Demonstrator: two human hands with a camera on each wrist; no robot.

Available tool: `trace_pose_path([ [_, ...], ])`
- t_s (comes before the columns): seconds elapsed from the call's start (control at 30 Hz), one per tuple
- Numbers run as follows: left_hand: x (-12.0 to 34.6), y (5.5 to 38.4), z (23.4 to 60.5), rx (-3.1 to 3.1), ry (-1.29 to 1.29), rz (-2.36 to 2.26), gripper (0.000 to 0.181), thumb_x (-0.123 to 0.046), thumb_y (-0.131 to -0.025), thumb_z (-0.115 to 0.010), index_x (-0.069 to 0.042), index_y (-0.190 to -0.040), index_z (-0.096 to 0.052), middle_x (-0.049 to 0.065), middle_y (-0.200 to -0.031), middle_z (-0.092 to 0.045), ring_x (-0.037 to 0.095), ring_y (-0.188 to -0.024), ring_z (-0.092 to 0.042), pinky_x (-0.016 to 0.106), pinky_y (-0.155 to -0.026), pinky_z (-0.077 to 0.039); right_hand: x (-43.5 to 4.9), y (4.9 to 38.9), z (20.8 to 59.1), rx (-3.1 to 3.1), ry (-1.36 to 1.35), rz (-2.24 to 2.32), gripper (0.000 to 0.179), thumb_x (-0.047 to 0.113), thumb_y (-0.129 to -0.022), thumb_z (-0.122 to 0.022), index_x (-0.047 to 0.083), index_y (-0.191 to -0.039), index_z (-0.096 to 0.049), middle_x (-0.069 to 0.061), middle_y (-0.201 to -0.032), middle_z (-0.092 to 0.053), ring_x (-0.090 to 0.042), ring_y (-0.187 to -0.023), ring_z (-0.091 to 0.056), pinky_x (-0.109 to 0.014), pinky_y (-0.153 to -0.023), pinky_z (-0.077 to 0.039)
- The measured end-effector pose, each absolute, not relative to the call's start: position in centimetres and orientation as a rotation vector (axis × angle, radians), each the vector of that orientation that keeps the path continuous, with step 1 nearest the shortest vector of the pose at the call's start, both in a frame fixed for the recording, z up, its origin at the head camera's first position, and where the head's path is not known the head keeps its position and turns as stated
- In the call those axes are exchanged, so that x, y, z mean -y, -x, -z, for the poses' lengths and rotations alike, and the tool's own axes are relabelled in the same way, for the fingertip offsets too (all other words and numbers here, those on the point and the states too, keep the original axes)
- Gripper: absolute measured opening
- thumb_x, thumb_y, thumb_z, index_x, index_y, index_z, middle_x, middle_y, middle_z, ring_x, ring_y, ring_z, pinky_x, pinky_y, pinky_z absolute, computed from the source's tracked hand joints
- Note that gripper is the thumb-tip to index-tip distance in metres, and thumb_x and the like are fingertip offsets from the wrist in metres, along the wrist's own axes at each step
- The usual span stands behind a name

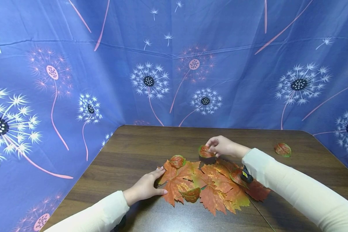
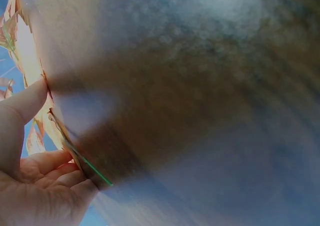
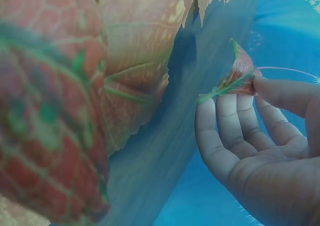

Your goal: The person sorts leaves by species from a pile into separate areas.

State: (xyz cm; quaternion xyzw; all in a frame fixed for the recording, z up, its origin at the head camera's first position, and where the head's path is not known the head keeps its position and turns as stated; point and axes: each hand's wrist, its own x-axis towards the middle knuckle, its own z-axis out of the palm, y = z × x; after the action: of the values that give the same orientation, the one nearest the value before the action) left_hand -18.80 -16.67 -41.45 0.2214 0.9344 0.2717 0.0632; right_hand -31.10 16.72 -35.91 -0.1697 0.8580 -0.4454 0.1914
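Observation:
My right hand (image 1: 221,146) pinches a small red leaf with green edges (image 1: 205,151) between thumb and fingers, just above the table behind the pile. In the right wrist view the pinched leaf (image 3: 242,75) has its green stem end toward the fingertips. My left hand (image 1: 146,186) rests at the left end of a pile of orange maple leaves (image 1: 174,183), fingers stretched out, thumb and fingertips at the leaf's edge. On the pile lie more small leaves: a red one (image 1: 177,161) at upper left, a brownish-green one (image 1: 192,195) in front, and a red one (image 1: 236,176) by the right wrist.
A single red-green leaf (image 1: 283,149) lies apart on the right side of the brown wooden table (image 1: 127,141). A thin stem (image 1: 261,213) sticks out from the pile toward the front edge. A blue cloth with dandelion print (image 1: 237,64) hangs behind the table.

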Motion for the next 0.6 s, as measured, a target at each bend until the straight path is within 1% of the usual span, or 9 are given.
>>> trace_pose_path([
  [0.13,16.7,18.8,41.5,-2.824,-0.668,-0.817,0.081,-0.035,-0.08,-0.078,0.004,-0.143,-0.043,0.022,-0.151,-0.039,0.04,-0.139,-0.037,0.056,-0.111,-0.033,-17.0,31.2,35.9,-2.413,0.469,1.266,0.019,-0.003,-0.093,-0.054,-0.008,-0.112,-0.058,-0.015,-0.098,-0.068,-0.013,-0.072,-0.059,-0.031,-0.062,-0.054],
  [0.37,16.6,18.7,41.5,-2.809,-0.645,-0.823,0.081,-0.035,-0.081,-0.078,0.003,-0.143,-0.043,0.02,-0.152,-0.037,0.04,-0.14,-0.036,0.056,-0.111,-0.032,-17.7,31.4,35.3,-2.417,0.443,1.275,0.023,-0.001,-0.095,-0.054,-0.007,-0.117,-0.056,-0.015,-0.099,-0.066,-0.015,-0.073,-0.056,-0.033,-0.065,-0.055],
  [0.6,16.6,18.7,41.4,-2.812,-0.655,-0.832,0.081,-0.034,-0.081,-0.078,0.004,-0.143,-0.043,0.021,-0.152,-0.037,0.04,-0.14,-0.035,0.057,-0.11,-0.032,-18.7,31.3,35.4,-2.424,0.448,1.284,0.024,0.0,-0.095,-0.055,-0.008,-0.118,-0.056,-0.014,-0.099,-0.067,-0.014,-0.074,-0.057,-0.033,-0.066,-0.056],
])
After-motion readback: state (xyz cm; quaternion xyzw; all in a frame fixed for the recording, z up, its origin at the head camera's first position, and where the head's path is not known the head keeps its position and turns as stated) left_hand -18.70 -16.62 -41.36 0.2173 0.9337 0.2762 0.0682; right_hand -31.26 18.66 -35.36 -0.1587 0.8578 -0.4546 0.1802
